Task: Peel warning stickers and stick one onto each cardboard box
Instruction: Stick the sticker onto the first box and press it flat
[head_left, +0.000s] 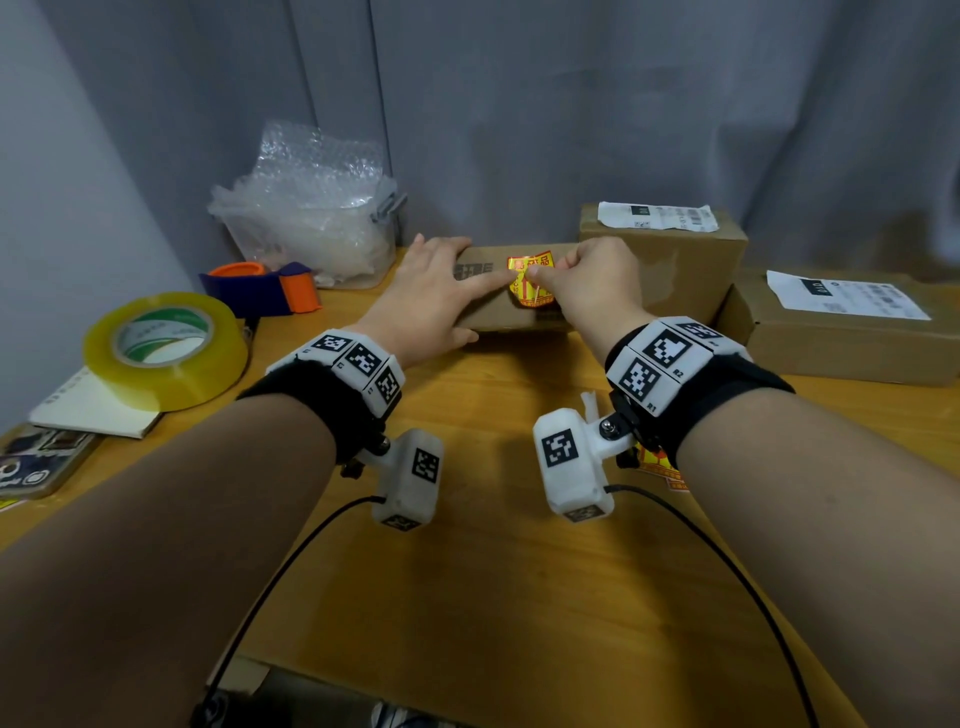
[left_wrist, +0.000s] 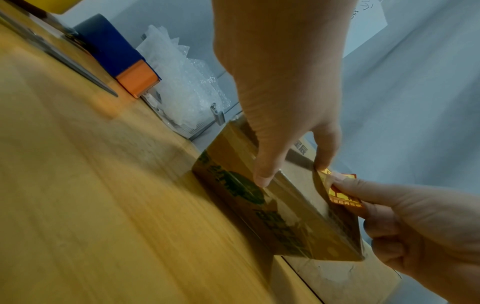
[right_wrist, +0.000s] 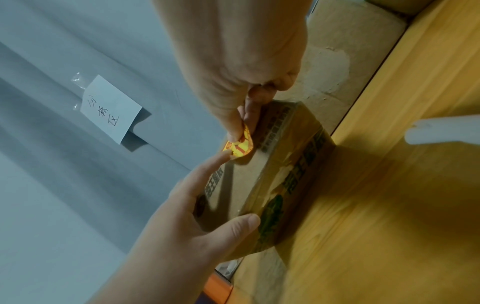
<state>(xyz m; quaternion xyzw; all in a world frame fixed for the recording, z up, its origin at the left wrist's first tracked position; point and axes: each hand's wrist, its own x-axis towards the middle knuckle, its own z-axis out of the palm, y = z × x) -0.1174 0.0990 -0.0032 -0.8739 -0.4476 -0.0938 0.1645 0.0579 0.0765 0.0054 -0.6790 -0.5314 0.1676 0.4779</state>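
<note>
1. Cardboard: the middle box (head_left: 498, 306) bears the left hand (head_left: 431, 296), fingers straight, forefinger pressing the yellow-red sticker (head_left: 530, 286); the right hand (head_left: 597, 286) pinches that sticker's edge.
2. Three cardboard boxes in all; the other two sit right of the middle box.

Dim, even indoor light; soft shadows, wide-angle edge distortion, blurred wrist views.

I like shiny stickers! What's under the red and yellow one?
The sticker is going onto the top of a cardboard box. The right hand pinches it; the left hand presses one corner. The box top beneath is hidden.
</note>
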